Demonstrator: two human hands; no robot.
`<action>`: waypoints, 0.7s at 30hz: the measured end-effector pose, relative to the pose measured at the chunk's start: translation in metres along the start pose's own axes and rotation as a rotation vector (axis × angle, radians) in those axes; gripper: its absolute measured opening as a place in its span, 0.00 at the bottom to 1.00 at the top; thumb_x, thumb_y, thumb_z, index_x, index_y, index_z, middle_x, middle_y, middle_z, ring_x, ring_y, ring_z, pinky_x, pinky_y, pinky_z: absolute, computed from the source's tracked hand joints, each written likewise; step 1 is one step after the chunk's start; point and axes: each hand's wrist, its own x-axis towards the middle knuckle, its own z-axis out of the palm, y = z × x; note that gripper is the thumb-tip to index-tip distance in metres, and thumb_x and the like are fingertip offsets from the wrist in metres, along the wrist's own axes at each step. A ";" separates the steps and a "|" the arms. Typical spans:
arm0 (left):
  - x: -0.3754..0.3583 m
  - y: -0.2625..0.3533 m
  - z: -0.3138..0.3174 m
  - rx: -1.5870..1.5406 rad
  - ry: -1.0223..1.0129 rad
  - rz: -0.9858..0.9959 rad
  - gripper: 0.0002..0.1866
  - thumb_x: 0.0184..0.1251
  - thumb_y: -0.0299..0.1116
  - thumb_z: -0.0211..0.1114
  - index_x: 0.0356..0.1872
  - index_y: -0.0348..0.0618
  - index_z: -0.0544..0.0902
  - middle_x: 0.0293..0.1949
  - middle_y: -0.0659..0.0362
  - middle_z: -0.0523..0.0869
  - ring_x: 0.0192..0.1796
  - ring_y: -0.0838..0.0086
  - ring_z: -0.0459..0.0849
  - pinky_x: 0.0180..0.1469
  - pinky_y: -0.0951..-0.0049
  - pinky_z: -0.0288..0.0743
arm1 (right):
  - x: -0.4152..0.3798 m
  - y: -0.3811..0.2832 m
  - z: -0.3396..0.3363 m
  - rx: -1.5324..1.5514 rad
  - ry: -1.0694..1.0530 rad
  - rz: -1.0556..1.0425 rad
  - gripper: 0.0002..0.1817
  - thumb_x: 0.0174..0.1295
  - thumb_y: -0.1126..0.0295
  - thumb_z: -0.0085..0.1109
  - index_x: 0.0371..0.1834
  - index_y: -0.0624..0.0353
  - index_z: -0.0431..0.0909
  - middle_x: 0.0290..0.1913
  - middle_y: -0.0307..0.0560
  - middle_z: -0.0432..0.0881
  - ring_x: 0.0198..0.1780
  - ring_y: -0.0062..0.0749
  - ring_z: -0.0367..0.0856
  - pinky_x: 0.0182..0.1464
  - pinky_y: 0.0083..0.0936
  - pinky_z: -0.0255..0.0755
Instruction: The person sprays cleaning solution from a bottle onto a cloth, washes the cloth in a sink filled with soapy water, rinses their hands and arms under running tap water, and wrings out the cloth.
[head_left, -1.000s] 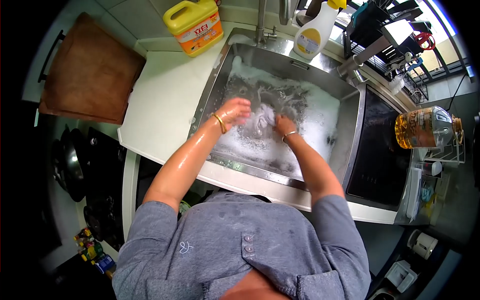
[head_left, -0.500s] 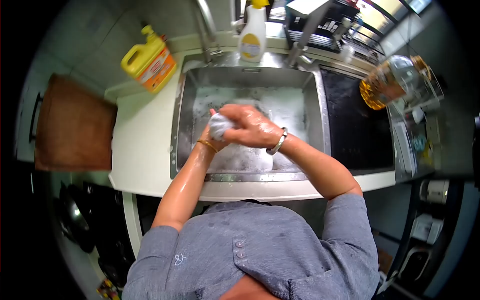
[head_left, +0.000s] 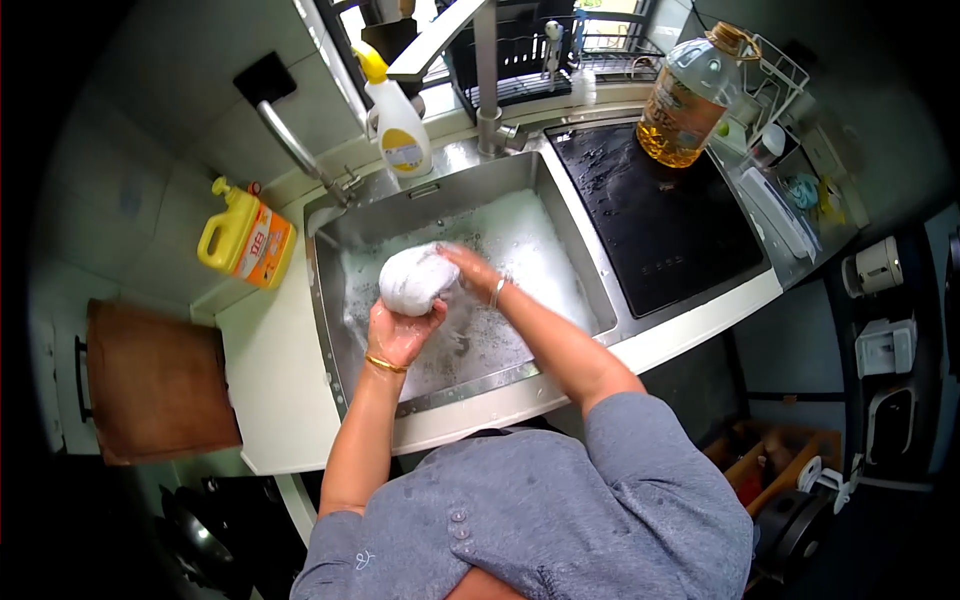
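Observation:
A wet white cloth (head_left: 415, 280), bunched into a rounded wad, is held above the soapy water in the steel sink (head_left: 580, 235). My left hand (head_left: 400, 335) cups it from below, with thumb and fingers round its lower side. From the right, my right hand (head_left: 470, 268) grips the wad's edge; some of its fingertips are hidden behind the cloth. Both hands look wet. Suds and cloudy water (head_left: 520, 255) cover the sink floor beneath them.
A yellow detergent jug (head_left: 247, 235) stands left of the sink, and a white spray bottle (head_left: 400, 130) behind it. The faucet (head_left: 490, 110) rises at the back. On the right are a black panel (head_left: 670, 240) and an oil bottle (head_left: 685, 105). A wooden board (head_left: 160, 380) is at left.
The view has turned, so the sink appears tilted. My hands have moved apart from their clasp, and the cloth now shows as a larger, rounder wad between them.

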 end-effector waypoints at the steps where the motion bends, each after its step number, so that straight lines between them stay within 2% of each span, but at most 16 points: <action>1: 0.002 -0.004 0.005 0.003 -0.038 0.017 0.20 0.68 0.40 0.46 0.57 0.45 0.71 0.55 0.54 0.75 0.52 0.61 0.73 0.45 0.61 0.74 | -0.005 0.016 0.005 0.184 -0.024 0.177 0.33 0.56 0.39 0.54 0.55 0.53 0.72 0.52 0.45 0.77 0.52 0.34 0.75 0.56 0.32 0.68; 3: 0.005 -0.007 0.006 -0.099 -0.094 -0.006 0.20 0.68 0.39 0.47 0.59 0.45 0.70 0.57 0.54 0.74 0.53 0.60 0.72 0.44 0.62 0.75 | -0.024 0.021 0.025 0.688 -0.198 0.322 0.37 0.56 0.34 0.50 0.61 0.48 0.69 0.61 0.44 0.71 0.61 0.39 0.69 0.62 0.39 0.62; 4: 0.005 -0.010 0.006 -0.151 -0.119 -0.018 0.20 0.68 0.39 0.47 0.59 0.45 0.70 0.57 0.54 0.73 0.54 0.60 0.72 0.44 0.63 0.76 | -0.030 0.016 0.038 0.864 -0.311 0.267 0.38 0.55 0.33 0.50 0.63 0.46 0.68 0.64 0.43 0.68 0.64 0.41 0.65 0.65 0.42 0.59; 5: 0.001 -0.014 0.010 -0.134 -0.155 0.020 0.23 0.65 0.40 0.52 0.60 0.45 0.68 0.59 0.51 0.70 0.54 0.58 0.71 0.44 0.64 0.76 | -0.028 0.012 0.048 0.904 -0.274 0.135 0.36 0.57 0.35 0.49 0.61 0.48 0.69 0.62 0.45 0.70 0.62 0.43 0.68 0.65 0.43 0.61; 8: -0.006 -0.017 0.004 -0.367 -0.196 -0.140 0.28 0.61 0.42 0.58 0.61 0.45 0.67 0.62 0.48 0.67 0.54 0.55 0.71 0.44 0.65 0.76 | -0.027 -0.012 0.045 0.860 -0.246 0.094 0.33 0.59 0.40 0.53 0.59 0.52 0.70 0.58 0.48 0.74 0.57 0.42 0.73 0.61 0.42 0.66; 9: -0.010 -0.020 0.009 -0.241 -0.142 -0.026 0.34 0.59 0.48 0.62 0.64 0.45 0.64 0.62 0.46 0.65 0.54 0.55 0.70 0.45 0.66 0.76 | -0.028 -0.027 0.054 0.928 -0.228 0.023 0.27 0.59 0.47 0.58 0.53 0.56 0.72 0.50 0.49 0.78 0.51 0.39 0.78 0.55 0.38 0.73; 12: -0.031 -0.019 0.039 0.078 -0.112 -0.087 0.40 0.58 0.54 0.63 0.65 0.42 0.61 0.61 0.46 0.66 0.52 0.56 0.72 0.44 0.65 0.76 | -0.017 -0.050 0.054 0.742 -0.244 0.066 0.18 0.63 0.56 0.57 0.51 0.54 0.74 0.45 0.45 0.81 0.46 0.35 0.80 0.51 0.37 0.75; 13: -0.030 -0.013 0.031 0.157 -0.158 -0.080 0.46 0.54 0.60 0.65 0.66 0.38 0.59 0.60 0.47 0.68 0.51 0.57 0.74 0.46 0.64 0.76 | -0.012 -0.057 0.057 0.743 -0.318 0.003 0.12 0.61 0.63 0.59 0.43 0.55 0.75 0.38 0.42 0.82 0.40 0.31 0.82 0.44 0.31 0.78; 16: -0.023 0.009 -0.012 0.179 -0.236 -0.199 0.46 0.52 0.61 0.65 0.65 0.39 0.61 0.58 0.46 0.72 0.50 0.59 0.78 0.49 0.61 0.76 | -0.018 -0.084 0.068 0.571 -0.267 0.022 0.10 0.56 0.62 0.64 0.36 0.54 0.76 0.34 0.42 0.81 0.35 0.32 0.81 0.41 0.34 0.78; 17: -0.026 0.014 -0.009 0.316 -0.170 -0.191 0.43 0.51 0.56 0.69 0.63 0.40 0.64 0.55 0.50 0.76 0.50 0.64 0.79 0.49 0.61 0.76 | -0.005 -0.079 0.066 0.549 -0.279 0.089 0.11 0.53 0.63 0.66 0.34 0.54 0.77 0.32 0.42 0.81 0.33 0.30 0.81 0.39 0.32 0.78; 20: -0.026 0.021 -0.011 0.646 -0.048 -0.127 0.40 0.50 0.50 0.72 0.61 0.42 0.66 0.50 0.53 0.78 0.50 0.65 0.77 0.50 0.63 0.74 | 0.011 -0.076 0.065 0.317 -0.181 0.195 0.12 0.51 0.62 0.67 0.34 0.54 0.78 0.30 0.41 0.81 0.32 0.29 0.81 0.38 0.31 0.77; 21: -0.026 0.018 -0.004 0.683 0.026 -0.091 0.37 0.49 0.41 0.75 0.59 0.43 0.68 0.50 0.56 0.78 0.50 0.69 0.77 0.52 0.64 0.73 | 0.011 -0.080 0.066 0.186 -0.137 0.250 0.13 0.49 0.63 0.67 0.35 0.55 0.80 0.31 0.42 0.82 0.32 0.31 0.81 0.37 0.32 0.76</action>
